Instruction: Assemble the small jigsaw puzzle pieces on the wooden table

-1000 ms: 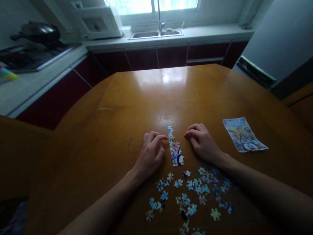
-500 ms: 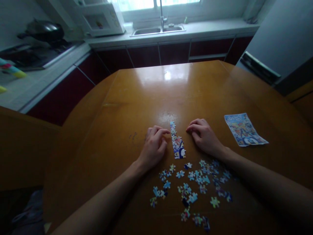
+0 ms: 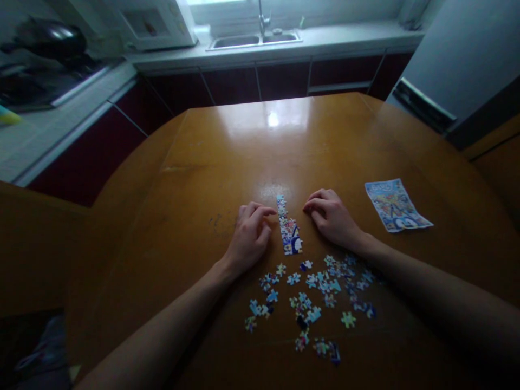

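Observation:
A partly joined strip of jigsaw puzzle (image 3: 287, 230) lies on the wooden table between my two hands. On its left, my left hand (image 3: 249, 233) rests with the index finger stretched toward the strip's edge and the thumb apart; it holds nothing visible. To the right of the strip, a small gap away, my right hand (image 3: 331, 216) rests on the table, fingers loosely bent and thumb apart, with nothing seen in it. Several loose puzzle pieces (image 3: 320, 283) are scattered nearer to me, below the hands. Some lie close beside my right forearm.
A creased picture sheet (image 3: 396, 206) lies on the table (image 3: 244, 157) to the right. Beyond the table are a counter with a sink (image 3: 235, 42), a microwave (image 3: 150, 24), and a wok (image 3: 51, 40) on the stove at left. A fridge (image 3: 463, 59) stands at right.
The whole view has shifted slightly, so everything sits a little higher and further left. My left thumb and index finger look slightly wider apart; the puzzle strip and pieces keep their arrangement.

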Tool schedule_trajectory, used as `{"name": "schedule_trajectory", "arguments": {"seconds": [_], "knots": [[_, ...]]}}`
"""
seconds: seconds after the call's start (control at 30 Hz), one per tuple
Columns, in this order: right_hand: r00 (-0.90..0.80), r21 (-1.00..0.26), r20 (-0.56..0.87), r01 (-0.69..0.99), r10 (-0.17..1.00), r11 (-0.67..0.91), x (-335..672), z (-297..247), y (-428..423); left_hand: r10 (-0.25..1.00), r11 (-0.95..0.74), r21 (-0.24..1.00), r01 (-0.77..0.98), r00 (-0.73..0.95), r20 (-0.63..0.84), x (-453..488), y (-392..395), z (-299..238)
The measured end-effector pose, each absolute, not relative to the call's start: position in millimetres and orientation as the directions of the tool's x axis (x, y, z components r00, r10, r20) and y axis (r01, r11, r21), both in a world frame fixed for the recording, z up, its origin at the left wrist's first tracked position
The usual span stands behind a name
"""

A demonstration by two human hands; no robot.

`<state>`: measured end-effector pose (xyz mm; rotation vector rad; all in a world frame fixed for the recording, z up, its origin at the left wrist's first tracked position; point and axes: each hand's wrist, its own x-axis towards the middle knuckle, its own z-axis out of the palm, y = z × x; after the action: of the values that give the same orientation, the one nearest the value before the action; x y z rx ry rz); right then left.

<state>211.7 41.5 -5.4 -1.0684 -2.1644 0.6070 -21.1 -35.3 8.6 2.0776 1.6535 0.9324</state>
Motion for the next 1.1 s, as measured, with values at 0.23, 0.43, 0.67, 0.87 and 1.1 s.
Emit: {"name": "schedule_trajectory", "arguments": {"seconds": [0.23,0.43,0.67,0.87,1.1], "knots": [[-0.436,-0.709,0.306,0.489,0.846,0.509,213,-5,44,0.953,-0.27,0.6,0.753,0.119,0.279,-21,-35,8],[-0.392,-0.826,0.248,0.392,0.886,0.405,213,-3,52,0.95,-0.272,0.599,0.753,0.109,0.294,-21,-34,8],[-0.261,-0.859,0.229,0.399,0.938,0.321,227,50,39,0.944,-0.284,0.602,0.746,0.107,0.313,-22,-34,6],[-0.286,-0.729,0.363,0.506,0.887,0.461,264,86,15,0.945,-0.284,0.605,0.744,0.109,0.309,-22,-33,5],[-0.153,-0.637,0.451,0.634,0.879,0.438,305,60,8,0.945,-0.284,0.589,0.756,0.117,0.306,-22,-33,6]]}}
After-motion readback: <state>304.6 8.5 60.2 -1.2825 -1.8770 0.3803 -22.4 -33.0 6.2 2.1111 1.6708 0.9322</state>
